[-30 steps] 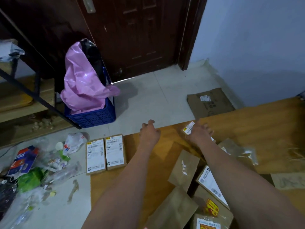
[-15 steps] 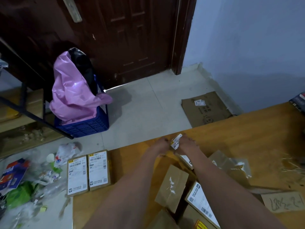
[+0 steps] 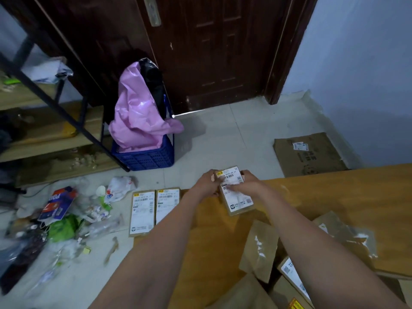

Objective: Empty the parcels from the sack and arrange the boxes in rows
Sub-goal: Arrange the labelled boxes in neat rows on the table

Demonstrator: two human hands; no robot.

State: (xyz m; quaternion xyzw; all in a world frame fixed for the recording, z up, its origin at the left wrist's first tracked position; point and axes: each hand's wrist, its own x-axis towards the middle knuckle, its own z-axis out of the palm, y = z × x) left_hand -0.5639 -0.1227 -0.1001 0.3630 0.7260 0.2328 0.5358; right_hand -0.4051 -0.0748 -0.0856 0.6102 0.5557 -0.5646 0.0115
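Now both hands hold one small box (image 3: 236, 192) label-up, where half a second ago they were only meeting over it with its label on edge. It has turned flat and sits at the far left corner of the wooden board (image 3: 334, 197) on the floor, so it looks ready to join the row. The board is broad, smooth and orange-brown. At its near edge lies a loose heap of brown cardboard boxes (image 3: 260, 248), matte, some streaked with torn white tape. Just off the board's left edge, two flat boxes (image 3: 153, 210) lie side by side on the pale tiles, touching, each under a glossy white printed label. The held box is the same kind: rectangular, brown, white-labelled. The left hand (image 3: 207, 184) clasps its far left end; the right hand (image 3: 247, 184) presses fingers onto the label.
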